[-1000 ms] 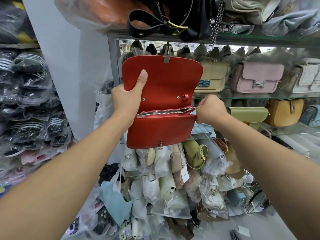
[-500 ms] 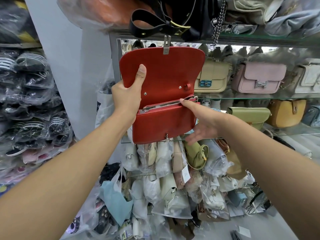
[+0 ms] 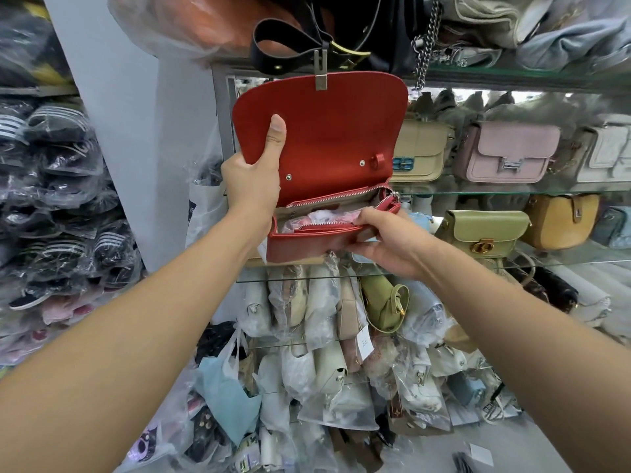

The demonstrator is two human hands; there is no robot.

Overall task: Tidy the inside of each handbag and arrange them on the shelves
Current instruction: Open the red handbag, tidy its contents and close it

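Now that the zip [image 3: 341, 198] has come undone, the red handbag [image 3: 327, 138] gapes open before the glass shelves [image 3: 478, 192]. Left hand [image 3: 252, 179] grips its flap; right hand [image 3: 386, 237] pinches the front wall, baring what appears to be plastic stuffing [image 3: 317, 218] to tidy.

We look from head height, forward and slightly down, close on the red handbag [image 3: 327, 131] at centre frame, shelves [image 3: 495, 193] just behind.

the rectangular leather flap handbag [image 3: 327, 138] is red all over, its lining beige, its zip teeth silver. behind it: a pale pink flap bag [image 3: 508, 151], an olive green clasp bag [image 3: 485, 230], a mustard yellow rounded bag [image 3: 560, 220]. the plastic-wrapped slippers [image 3: 54, 121] are striped black and white.
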